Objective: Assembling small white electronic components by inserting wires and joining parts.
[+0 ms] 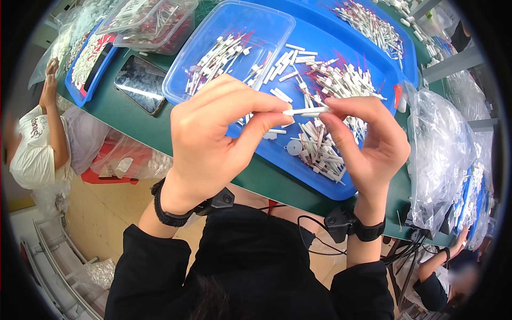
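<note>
Between my two hands a thin white plastic tube (306, 111) is held level above the tray. My left hand (213, 130) pinches its left end between thumb and forefinger. On the right end, the thumb and forefinger of my right hand (373, 138) are closed in a pinch. Below lies a blue tray (325, 37) with heaps of white tubes with red wires (346, 80). Inside it, a clear plastic container (288, 24) holds a bunch of wired tubes (218, 56). A white round disc (293, 148) sits near the lower heap.
On the green table (133, 125) are a phone (141, 82), a small blue tray (106, 56) and clear boxes of parts (154, 32). A clear plastic bag (440, 154) bulges at the right. Another person (42, 144) sits at the left, and one more (432, 277) at the lower right.
</note>
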A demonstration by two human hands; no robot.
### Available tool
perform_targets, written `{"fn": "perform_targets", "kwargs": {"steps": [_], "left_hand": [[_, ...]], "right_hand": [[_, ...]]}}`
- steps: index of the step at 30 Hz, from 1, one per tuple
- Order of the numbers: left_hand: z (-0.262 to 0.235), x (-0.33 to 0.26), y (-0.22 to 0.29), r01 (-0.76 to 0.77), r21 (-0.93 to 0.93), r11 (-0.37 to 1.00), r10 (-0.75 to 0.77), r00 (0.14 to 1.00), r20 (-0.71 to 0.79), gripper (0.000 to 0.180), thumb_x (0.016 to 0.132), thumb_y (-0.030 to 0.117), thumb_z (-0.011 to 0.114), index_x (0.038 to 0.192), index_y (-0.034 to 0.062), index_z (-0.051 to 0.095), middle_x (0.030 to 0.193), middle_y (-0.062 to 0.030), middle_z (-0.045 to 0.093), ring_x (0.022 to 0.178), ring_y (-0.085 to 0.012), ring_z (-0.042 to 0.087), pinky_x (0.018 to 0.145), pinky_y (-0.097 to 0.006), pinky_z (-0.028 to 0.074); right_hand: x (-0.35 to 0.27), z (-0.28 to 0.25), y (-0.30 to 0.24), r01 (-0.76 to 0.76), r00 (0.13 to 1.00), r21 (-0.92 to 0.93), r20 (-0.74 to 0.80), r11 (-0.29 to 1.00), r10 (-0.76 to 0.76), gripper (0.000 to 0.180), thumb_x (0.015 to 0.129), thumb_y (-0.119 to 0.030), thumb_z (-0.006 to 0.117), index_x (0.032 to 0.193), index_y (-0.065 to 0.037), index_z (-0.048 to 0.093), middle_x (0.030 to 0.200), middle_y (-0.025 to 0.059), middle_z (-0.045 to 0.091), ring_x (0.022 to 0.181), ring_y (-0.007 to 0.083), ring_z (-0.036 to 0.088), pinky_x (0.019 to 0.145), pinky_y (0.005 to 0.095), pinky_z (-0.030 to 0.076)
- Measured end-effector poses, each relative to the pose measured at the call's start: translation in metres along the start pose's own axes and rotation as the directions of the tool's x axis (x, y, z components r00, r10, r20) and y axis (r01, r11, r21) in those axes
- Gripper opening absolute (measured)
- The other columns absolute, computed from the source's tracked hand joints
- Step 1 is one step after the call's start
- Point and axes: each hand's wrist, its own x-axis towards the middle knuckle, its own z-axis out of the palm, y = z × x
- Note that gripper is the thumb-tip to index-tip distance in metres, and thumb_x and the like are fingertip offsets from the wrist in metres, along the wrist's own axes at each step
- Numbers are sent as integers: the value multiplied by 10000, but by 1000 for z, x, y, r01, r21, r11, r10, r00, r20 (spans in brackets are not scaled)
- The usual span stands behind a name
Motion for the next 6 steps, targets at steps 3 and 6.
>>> {"fn": "perform_targets", "kwargs": {"steps": [3,6], "left_hand": [[-2,2,-1,-36,8,999,36,999,29,136,732,-67,747,847,3,728,750,-76,700,670,-173,617,639,-271,455],[-2,2,-1,-38,7,999,38,998,40,136,735,-69,742,844,12,730,746,-74,700,675,-176,621,652,-281,461]], "right_hand": [[2,-3,4,22,1000,14,11,1000,-22,189,740,63,762,913,-6,732,809,78,703,682,140,643,615,229,490],[0,-4,5,-20,999,62,41,998,17,178,751,53,757,917,-8,736,826,73,710,693,146,645,626,232,492]]}}
